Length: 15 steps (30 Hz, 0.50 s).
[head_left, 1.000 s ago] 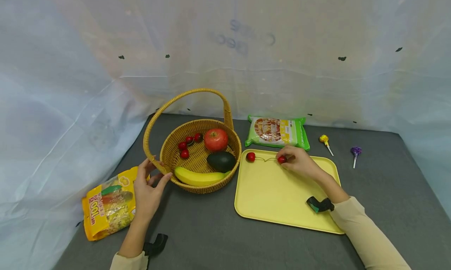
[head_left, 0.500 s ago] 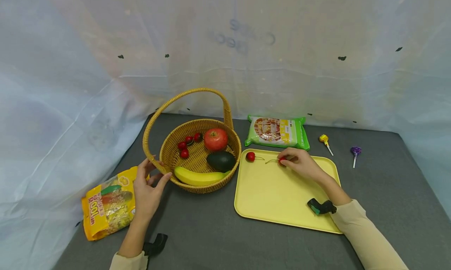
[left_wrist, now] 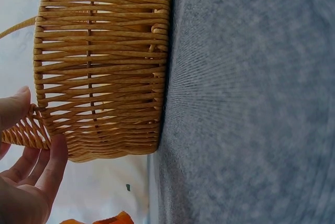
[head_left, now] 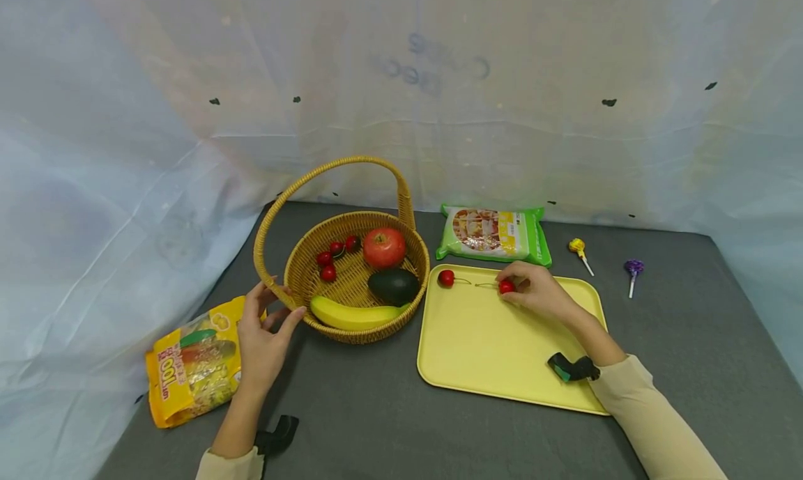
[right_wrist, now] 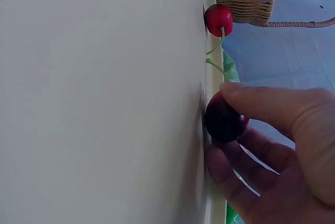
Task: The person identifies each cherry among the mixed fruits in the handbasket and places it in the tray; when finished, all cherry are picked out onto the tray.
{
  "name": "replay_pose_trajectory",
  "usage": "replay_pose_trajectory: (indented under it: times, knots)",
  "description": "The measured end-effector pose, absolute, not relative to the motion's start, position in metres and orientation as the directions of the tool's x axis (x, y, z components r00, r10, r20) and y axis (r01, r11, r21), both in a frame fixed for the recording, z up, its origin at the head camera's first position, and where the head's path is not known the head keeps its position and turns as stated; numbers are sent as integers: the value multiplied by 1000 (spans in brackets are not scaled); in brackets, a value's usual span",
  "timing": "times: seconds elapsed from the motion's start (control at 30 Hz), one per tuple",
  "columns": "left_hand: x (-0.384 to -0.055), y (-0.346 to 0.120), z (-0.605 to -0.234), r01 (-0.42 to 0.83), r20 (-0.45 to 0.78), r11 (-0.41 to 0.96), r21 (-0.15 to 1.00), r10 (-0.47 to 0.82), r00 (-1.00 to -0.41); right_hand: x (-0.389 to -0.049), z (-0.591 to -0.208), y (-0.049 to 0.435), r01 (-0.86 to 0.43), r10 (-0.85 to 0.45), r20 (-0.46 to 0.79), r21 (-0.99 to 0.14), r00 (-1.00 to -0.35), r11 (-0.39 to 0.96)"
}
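Note:
My left hand (head_left: 265,344) grips the wicker basket (head_left: 360,336) at its left rim, where the handle joins. In the left wrist view the thumb and fingers lie on either side of the woven handle base (left_wrist: 26,130). Over the yellow tray (head_left: 477,354), my right hand (head_left: 533,293) pinches a red cherry (head_left: 506,285) between thumb and fingers, its stem pointing left. Another cherry (head_left: 446,279) lies near the tray's far left corner, stem to the right. Inside the basket are several cherries (head_left: 328,273), a red apple-like fruit (head_left: 384,249), a dark green avocado (head_left: 394,287) and a banana (head_left: 354,315).
A green-and-white food packet (head_left: 489,233) lies behind the tray. Two lollipops, one yellow (head_left: 577,246) and one purple (head_left: 634,267), lie to the tray's right. A yellow snack bag (head_left: 197,361) is left of the basket. Pale sheeting hangs behind the grey table (head_left: 376,417).
The cherry in my right hand has shifted slightly right, and its stem, which met the other cherry's stem, now lies apart from it. My left hand and the basket stay essentially still.

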<state>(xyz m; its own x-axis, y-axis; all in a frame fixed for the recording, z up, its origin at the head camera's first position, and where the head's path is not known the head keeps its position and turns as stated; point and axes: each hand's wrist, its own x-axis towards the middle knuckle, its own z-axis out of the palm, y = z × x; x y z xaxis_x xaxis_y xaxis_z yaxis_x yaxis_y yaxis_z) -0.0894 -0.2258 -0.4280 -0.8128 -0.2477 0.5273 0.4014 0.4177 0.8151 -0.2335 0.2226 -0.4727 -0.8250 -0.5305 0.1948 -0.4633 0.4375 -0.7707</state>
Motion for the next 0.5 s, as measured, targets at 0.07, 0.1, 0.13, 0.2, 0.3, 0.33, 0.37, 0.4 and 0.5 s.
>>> replay_pose_trajectory:
  times: [0.07,0.1,0.13,0.2,0.3,0.33,0.37,0.4,0.5]
  knots:
    - [-89,-226,-428,406,531,419,813,-246,-811,-233,-472,222,-462,-533,190,-769,-825,441]
    - [-89,-226,-428,407,533,420,811,-246,-809,-233,-471,222,-458,-535,184,-772,-825,441]
    - [-89,-226,-429,408,535,422,810,-246,-808,-232,-471,222,-456,-536,180,-772,-825,442]
    - [-89,-226,-429,408,537,424,809,-247,-807,-232,-470,222,-452,-540,170,-771,-824,448]
    - [-90,-226,-430,407,534,419,812,-249,-808,-231,-470,224,-452,-545,160,-765,-823,458]
    - [-90,-226,-430,406,532,417,813,-250,-809,-231,-470,225,-454,-545,160,-763,-823,461]
    - [-90,-226,-430,405,530,415,815,-251,-810,-231,-470,226,-455,-545,161,-760,-823,463]
    - [-90,-226,-430,404,530,415,815,-251,-810,-232,-470,226,-459,-544,166,-758,-823,463]
    - [-90,-226,-429,406,532,417,813,-250,-809,-233,-471,227,-478,-542,188,-747,-819,463]
